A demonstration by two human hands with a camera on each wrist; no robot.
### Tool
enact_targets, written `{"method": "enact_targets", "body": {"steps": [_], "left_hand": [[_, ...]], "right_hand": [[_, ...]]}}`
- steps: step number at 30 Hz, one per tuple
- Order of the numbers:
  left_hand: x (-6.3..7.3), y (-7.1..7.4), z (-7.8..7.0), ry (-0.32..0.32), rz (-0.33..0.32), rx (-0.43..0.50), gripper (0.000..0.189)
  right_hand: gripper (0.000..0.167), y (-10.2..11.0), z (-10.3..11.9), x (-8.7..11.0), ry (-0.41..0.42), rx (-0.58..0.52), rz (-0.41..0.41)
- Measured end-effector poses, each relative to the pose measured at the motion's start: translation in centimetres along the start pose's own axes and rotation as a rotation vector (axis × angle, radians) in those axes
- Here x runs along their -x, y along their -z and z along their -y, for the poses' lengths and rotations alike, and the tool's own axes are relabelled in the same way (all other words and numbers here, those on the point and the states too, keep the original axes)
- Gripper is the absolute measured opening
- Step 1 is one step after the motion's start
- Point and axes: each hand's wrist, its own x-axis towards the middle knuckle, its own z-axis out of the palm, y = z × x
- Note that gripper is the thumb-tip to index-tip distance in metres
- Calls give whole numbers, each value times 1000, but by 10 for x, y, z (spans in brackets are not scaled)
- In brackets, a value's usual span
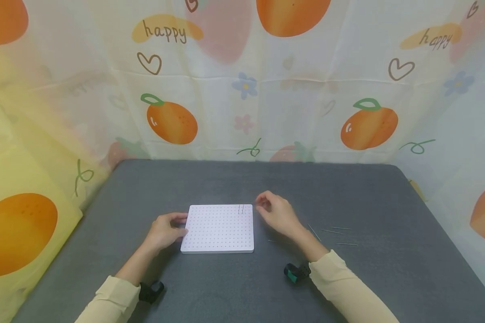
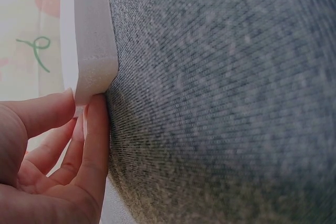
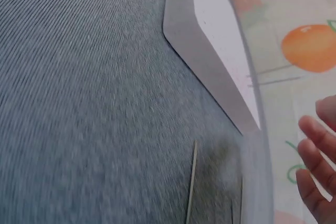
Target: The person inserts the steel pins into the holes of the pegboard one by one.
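Pinching the left edge of one white board [image 1: 218, 229], the left hand [image 1: 161, 231] has its thumb and bent fingers right on it. The board lies on the gray worktop [image 1: 226, 287], between its left and right edges, and has lots of tiny holes. Two thin sticks [image 1: 243, 209] stand up in it, near its far right corner. Just past that corner is the right hand [image 1: 278, 214], with loosely bent fingers a little apart. Five loose sticks [image 1: 346, 244] lie toward the worktop's right edge, four past the arm; the fifth seems partly hidden behind it.
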Motion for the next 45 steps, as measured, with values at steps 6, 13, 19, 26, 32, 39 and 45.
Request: {"method": "enact_targets", "body": {"steps": [6, 13, 19, 26, 32, 39, 45], "left_hand": [[-1, 0, 0, 0, -7, -16, 46], [0, 0, 0, 2, -8, -20, 46], [0, 0, -1, 11, -9, -23, 46], [-1, 0, -1, 23, -10, -27, 46], [-1, -1, 0, 19, -15, -23, 46], [-1, -1, 1, 9, -14, -20, 46], [0, -1, 0, 6, -13, -11, 45]], "right_hand": [[12, 16, -9, 7, 41, -44, -28], [14, 39, -17, 17, 35, -71, -50], [15, 58, -26, 27, 30, -86, -63], [14, 73, -42, 40, -14, -80, -84], [14, 85, -55, 50, -21, -59, -121], [13, 98, -74, 64, -51, -48, -171], [13, 107, -88, 81, -100, -16, -164]]}}
